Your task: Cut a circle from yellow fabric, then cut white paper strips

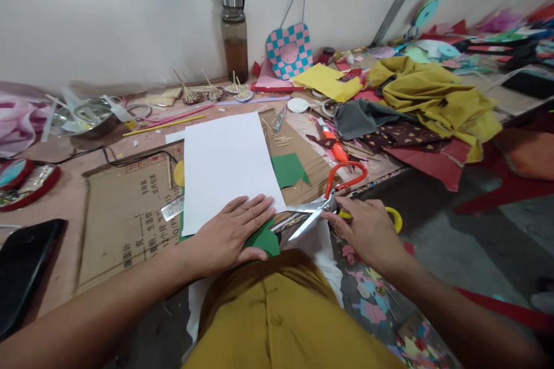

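My left hand [236, 232] lies flat with fingers stretched out, pressing the lower right part of a white sheet of paper [227, 161]. Green paper [265, 240] shows under that hand and past the sheet's lower edge. My right hand [361, 225] grips a pair of scissors [329, 203] near the pivot. One scissor handle is orange-red and the other yellow, the latter partly hidden behind the hand. The blades stand apart, one tip touching or close to the sheet's lower right corner. Another piece of green paper [289, 170] sits right of the sheet.
Flattened cardboard [110, 225] lies under the sheet. A black phone [28, 271] is at the left edge. Behind stand a bottle [234, 34] and a checkered heart-shaped bag [289, 51]. Yellow cloth [437, 98] is heaped at right. Paper scraps [374, 305] litter the floor.
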A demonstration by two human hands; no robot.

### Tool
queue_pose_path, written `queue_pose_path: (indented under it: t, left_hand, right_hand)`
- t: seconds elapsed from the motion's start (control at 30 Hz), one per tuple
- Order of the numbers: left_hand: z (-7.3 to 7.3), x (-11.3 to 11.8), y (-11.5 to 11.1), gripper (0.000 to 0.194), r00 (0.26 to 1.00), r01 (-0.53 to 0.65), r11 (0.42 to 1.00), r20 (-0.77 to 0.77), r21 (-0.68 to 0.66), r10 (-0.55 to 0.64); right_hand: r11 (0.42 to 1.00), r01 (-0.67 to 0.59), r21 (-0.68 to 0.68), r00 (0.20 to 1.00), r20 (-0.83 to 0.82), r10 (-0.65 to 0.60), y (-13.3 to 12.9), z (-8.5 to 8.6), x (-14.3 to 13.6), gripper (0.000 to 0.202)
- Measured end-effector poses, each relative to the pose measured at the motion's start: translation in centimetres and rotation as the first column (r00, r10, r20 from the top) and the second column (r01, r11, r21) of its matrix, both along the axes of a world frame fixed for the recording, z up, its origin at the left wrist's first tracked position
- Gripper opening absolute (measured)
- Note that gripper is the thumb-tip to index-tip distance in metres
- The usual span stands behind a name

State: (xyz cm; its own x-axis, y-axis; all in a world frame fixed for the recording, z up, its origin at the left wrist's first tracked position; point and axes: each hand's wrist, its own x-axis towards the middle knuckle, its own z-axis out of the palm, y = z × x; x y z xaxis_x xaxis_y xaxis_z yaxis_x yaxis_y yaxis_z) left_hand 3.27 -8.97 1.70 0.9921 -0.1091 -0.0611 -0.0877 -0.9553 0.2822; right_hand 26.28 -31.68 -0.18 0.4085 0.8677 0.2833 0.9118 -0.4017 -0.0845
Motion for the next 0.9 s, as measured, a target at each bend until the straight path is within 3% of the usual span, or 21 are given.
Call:
queue_pose_path:
  t: [0.23,0.43,0.6,0.9]
  left_hand:
    - [0.11,0.01,0.03,0.090,0.999,0.028,1.000,0.026,0.000,-0.028]
    - [0.21,0.06,0.02,0.090,0.999,0.026,1.000,0.020,0.007,-0.027]
    - [0.10,0.00,0.03,0.090,0.999,0.028,1.000,0.028,0.010,-0.028]
    - [0.14,0.02,0.01,0.091,0.998,0.050,0.999,0.044,0.003,-0.050]
  right_hand:
    - [1.000,-0.008,-0.030,1.000,-0.002,0.008,-0.09,-0.08,0.13,0.043]
    - [0.997,-0.011,0.075,0.997,-0.071,0.016,-0.10,-0.68,0.23,0.036]
    - [0.996,-0.041,0.073,0.998,-0.044,0.044,0.23,-0.17,0.21,0.044]
    - [0.968,-0.251,-0.004,0.968,0.005,0.251,-0.48,-0.19,0.68,0.056]
